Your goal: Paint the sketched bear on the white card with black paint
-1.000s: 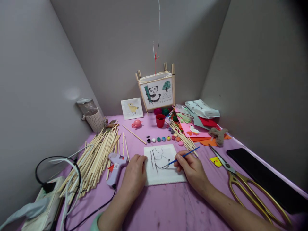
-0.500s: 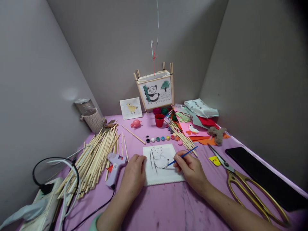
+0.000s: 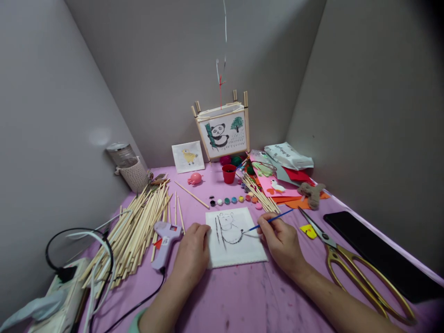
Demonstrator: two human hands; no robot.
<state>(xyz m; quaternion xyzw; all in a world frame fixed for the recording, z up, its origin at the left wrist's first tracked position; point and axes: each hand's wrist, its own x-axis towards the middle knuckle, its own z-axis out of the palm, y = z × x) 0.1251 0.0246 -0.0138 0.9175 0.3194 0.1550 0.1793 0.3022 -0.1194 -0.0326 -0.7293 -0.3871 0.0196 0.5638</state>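
Note:
A white square sheet [image 3: 225, 256] lies flat on the purple cloth, bearing a black outline of a panda beside two upright dark strokes. My right hand [image 3: 282, 238] pinches a blue paintbrush [image 3: 268, 219], whose tip meets the right side of the panda's body outline. At the sheet's left edge rests my left hand [image 3: 194, 249], fingers together and curled at the border; their tips are partly hidden. Beyond the sheet is a row of small paint pots [image 3: 227, 200], with a red cup [image 3: 229, 174] of dark liquid behind it.
Wooden sticks [image 3: 142, 226] and a lilac glue gun [image 3: 166, 245] lie left. Gold-handled scissors [image 3: 360, 273] and a black phone-like slab [image 3: 378, 249] are right. A stick-framed panda lantern [image 3: 224, 132] hangs at the back, near a chick picture [image 3: 188, 157].
My right hand and the brush have moved slightly right and up, the brush now held flatter. More black line shows along the panda's lower right. My left hand has barely moved.

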